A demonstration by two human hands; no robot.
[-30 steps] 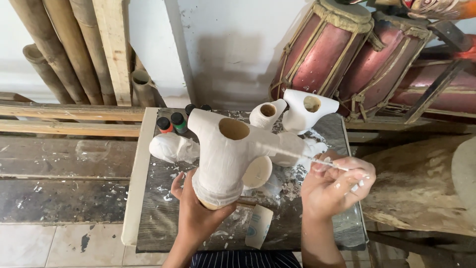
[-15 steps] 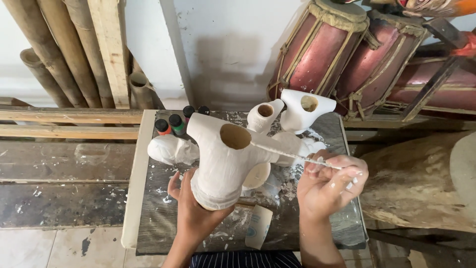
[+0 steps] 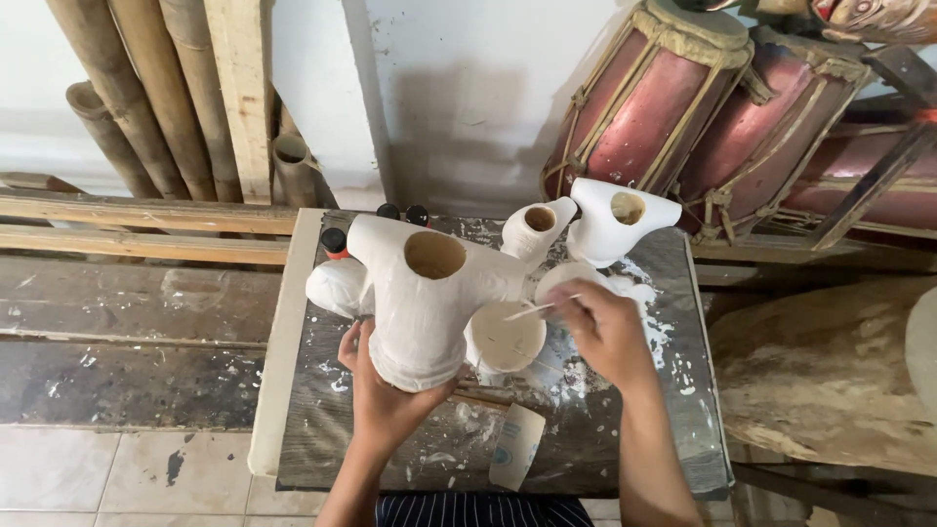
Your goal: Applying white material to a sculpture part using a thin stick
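My left hand (image 3: pixel 379 390) grips the base of a white hollow torso-shaped figure (image 3: pixel 425 298) with a round neck hole, held upright above the small table. My right hand (image 3: pixel 607 330) holds a thin stick brush (image 3: pixel 539 309), its tip over a cup of white paint (image 3: pixel 504 340) beside the figure. Two more white hollow figures, one (image 3: pixel 535 230) and another (image 3: pixel 615 220), stand behind, and a white rounded piece (image 3: pixel 336 286) lies at the left.
The paint-splashed dark table (image 3: pixel 586 429) carries small dark-capped bottles (image 3: pixel 334 240) at the back and a paper cup (image 3: pixel 517 444) lying near the front. Red drums (image 3: pixel 673 107) lean at back right, bamboo poles (image 3: pixel 127 88) and planks at back left.
My right hand has moved left and down, bringing the brush tip from the figure's side to the paint cup. The held figure has shifted slightly.
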